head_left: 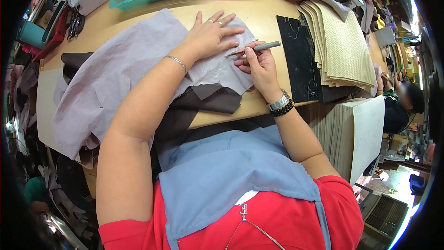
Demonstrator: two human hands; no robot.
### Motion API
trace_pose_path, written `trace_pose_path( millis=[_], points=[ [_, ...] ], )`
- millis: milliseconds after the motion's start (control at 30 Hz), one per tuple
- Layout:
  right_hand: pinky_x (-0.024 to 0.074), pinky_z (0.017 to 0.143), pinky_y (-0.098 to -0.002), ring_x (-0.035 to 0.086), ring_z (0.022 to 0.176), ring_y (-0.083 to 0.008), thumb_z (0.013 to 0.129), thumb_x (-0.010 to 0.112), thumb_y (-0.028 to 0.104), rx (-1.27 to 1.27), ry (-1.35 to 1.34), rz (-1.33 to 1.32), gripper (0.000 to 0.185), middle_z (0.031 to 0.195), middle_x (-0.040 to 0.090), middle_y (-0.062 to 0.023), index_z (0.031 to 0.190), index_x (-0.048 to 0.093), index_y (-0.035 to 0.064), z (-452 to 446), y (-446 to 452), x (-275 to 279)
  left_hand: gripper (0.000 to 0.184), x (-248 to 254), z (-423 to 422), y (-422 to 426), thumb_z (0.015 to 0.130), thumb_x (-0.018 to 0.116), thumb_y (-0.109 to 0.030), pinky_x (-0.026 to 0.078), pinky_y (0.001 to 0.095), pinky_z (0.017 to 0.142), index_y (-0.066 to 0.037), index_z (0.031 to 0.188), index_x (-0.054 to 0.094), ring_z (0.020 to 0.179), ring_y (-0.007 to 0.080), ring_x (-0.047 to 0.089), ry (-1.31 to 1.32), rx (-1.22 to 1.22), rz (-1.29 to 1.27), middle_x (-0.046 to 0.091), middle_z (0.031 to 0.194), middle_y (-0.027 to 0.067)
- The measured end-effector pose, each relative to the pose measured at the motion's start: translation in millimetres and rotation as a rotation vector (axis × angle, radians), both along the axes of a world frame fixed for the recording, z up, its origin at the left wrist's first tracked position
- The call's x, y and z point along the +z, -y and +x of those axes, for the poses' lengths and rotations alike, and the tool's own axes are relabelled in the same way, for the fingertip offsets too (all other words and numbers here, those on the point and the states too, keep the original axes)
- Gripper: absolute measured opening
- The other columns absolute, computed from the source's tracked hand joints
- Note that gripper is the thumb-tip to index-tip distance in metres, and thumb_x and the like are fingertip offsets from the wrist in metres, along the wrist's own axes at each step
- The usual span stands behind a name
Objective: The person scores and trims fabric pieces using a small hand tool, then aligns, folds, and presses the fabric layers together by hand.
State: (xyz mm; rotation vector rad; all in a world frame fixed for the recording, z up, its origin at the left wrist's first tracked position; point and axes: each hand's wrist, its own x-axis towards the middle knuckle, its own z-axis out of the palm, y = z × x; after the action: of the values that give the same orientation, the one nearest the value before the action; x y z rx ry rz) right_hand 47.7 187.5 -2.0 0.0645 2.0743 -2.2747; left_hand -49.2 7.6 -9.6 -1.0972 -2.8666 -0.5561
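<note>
My left hand (207, 38) lies splayed on mauve fabric (134, 55); my right hand (261, 66) pinches a pen-like tool (268, 46). Slack fabric could snag.

we spread our left hand (212, 37), ringed on two fingers, over a lilac-grey cloth (138, 51), while our right hand (260, 67) pinches a slim pen-like tool (269, 45), its narrow end pointing down at the cloth near the other hand. dark brown fabric (217, 100) shows along the cloth's near edge. on our right, a black strip (298, 60) lies on the pale table (266, 7), beside stacked cream textured sheets (342, 41). past the cloth we see a teal basket (152, 1); we wear a blue apron (231, 171).
</note>
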Motion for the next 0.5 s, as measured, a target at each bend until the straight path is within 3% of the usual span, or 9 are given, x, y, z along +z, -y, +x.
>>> trace_pose_path(
  millis=[267,500],
  points=[
    [0.0524,0.066,-0.0189,0.065,0.076,-0.0086,0.101,0.054,0.02,0.007,0.017,0.018,0.016,0.094,0.064,-0.005,0.11,0.049,0.007,-1,0,0,0.047,-1,0,0,0.092,0.054,-0.052,0.012,0.0695,0.113,-0.036,0.137,0.055,0.147,0.0313,0.024,-0.012,0.001,0.0,0.034,0.157,0.0016],
    [0.0521,0.061,-0.0185,0.062,0.071,-0.0059,0.1,0.057,0.028,0.124,0.246,0.167,0.022,0.093,0.066,-0.003,0.11,0.052,0.0085,-20,-3,17,0.047,-5,-2,-1,0.092,0.052,-0.054,0.012,0.0695,0.113,-0.037,0.137,0.055,0.147,0.0303,0.024,-0.029,0.002,-0.002,0.034,0.157,0.0008]
  ],
)
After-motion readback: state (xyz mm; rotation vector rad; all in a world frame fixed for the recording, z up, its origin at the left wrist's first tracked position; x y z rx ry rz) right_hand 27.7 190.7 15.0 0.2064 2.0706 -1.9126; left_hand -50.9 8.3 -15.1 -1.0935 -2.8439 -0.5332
